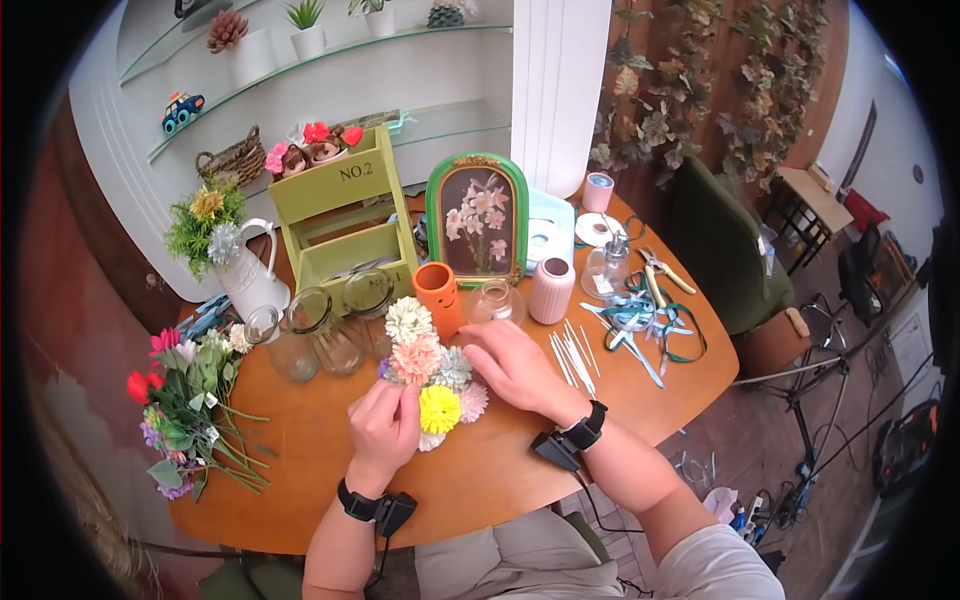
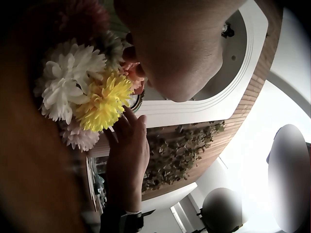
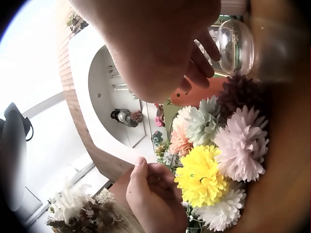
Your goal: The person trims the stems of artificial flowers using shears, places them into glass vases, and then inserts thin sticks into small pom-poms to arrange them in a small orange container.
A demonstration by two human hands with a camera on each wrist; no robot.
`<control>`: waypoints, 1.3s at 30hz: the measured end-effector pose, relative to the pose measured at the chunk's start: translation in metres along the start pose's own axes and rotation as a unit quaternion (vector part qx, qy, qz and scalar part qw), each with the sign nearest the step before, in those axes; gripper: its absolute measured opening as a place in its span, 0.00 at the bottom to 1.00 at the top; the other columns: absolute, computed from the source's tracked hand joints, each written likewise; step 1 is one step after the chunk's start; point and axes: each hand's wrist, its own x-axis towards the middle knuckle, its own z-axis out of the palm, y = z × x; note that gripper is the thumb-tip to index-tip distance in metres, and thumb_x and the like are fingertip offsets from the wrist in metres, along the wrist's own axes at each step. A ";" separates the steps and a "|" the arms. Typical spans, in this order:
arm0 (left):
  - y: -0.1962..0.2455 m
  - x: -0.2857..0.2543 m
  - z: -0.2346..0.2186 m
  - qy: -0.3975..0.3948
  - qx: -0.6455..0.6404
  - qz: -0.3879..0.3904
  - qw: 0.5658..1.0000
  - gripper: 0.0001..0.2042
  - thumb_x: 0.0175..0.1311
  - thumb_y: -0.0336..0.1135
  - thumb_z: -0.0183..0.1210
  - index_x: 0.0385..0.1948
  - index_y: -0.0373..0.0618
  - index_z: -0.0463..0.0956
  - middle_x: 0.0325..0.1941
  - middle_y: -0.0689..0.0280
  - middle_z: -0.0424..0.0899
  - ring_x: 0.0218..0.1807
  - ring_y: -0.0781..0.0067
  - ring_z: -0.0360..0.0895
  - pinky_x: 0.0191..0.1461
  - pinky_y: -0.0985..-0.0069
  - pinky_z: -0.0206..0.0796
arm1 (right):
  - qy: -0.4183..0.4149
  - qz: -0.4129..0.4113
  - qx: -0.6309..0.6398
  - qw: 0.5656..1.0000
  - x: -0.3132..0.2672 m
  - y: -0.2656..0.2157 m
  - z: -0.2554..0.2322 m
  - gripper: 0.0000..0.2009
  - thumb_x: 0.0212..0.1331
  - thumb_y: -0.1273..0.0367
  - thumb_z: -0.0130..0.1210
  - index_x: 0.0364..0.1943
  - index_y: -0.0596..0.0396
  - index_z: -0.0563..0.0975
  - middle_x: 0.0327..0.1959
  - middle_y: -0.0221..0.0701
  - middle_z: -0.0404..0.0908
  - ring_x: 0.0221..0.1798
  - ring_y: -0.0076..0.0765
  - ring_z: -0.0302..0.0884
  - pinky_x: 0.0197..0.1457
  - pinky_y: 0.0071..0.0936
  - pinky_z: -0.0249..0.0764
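A bunch of artificial flowers (image 1: 415, 358), in white, peach, yellow, pale blue and pink, stands over the middle of the table. My left hand (image 1: 385, 425) is at its near left side, fingers curled against the bunch; the stems it grips are hidden. On the other side, my right hand (image 1: 515, 370) has its fingers extended beside the pale blue flower. The left wrist view has the yellow flower (image 2: 104, 102) in front of the right fingertips. In the right wrist view, the left hand (image 3: 155, 196) lies beside the yellow flower (image 3: 199, 174), thumb raised.
Loose flowers (image 1: 190, 420) lie at the left. Behind the bunch stand glass vases (image 1: 325, 335), an orange vase (image 1: 437, 297), a pink vase (image 1: 552, 290), a green frame (image 1: 435, 215) and a green crate (image 1: 330, 200). White sticks (image 1: 573, 355), ribbons (image 1: 640, 320) and pliers (image 1: 655, 275) lie at the right.
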 end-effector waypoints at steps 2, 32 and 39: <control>-0.002 0.000 0.002 0.012 0.001 0.007 1.000 0.08 0.67 0.22 0.62 0.25 0.37 0.77 0.21 0.60 0.75 0.19 0.62 0.72 0.23 0.67 0.61 | 0.037 -0.004 -0.006 0.999 0.001 0.000 -0.002 0.16 0.75 0.61 0.56 0.54 0.60 0.82 0.47 0.44 0.84 0.55 0.52 0.81 0.59 0.44 0.76; -0.005 -0.001 0.005 0.017 0.000 0.011 1.000 0.09 0.67 0.22 0.62 0.23 0.37 0.76 0.19 0.61 0.72 0.18 0.62 0.70 0.22 0.66 0.59 | 0.080 0.040 -0.020 0.996 0.000 -0.003 -0.006 0.10 0.71 0.66 0.59 0.46 0.56 0.84 0.38 0.42 0.88 0.40 0.52 0.88 0.44 0.43 0.82; -0.004 -0.001 0.004 0.018 -0.005 0.009 1.000 0.09 0.67 0.22 0.62 0.24 0.37 0.77 0.20 0.61 0.73 0.18 0.62 0.70 0.23 0.67 0.59 | 0.080 0.031 -0.033 0.996 -0.001 0.000 -0.004 0.09 0.70 0.67 0.59 0.46 0.56 0.84 0.39 0.42 0.88 0.40 0.52 0.88 0.43 0.43 0.83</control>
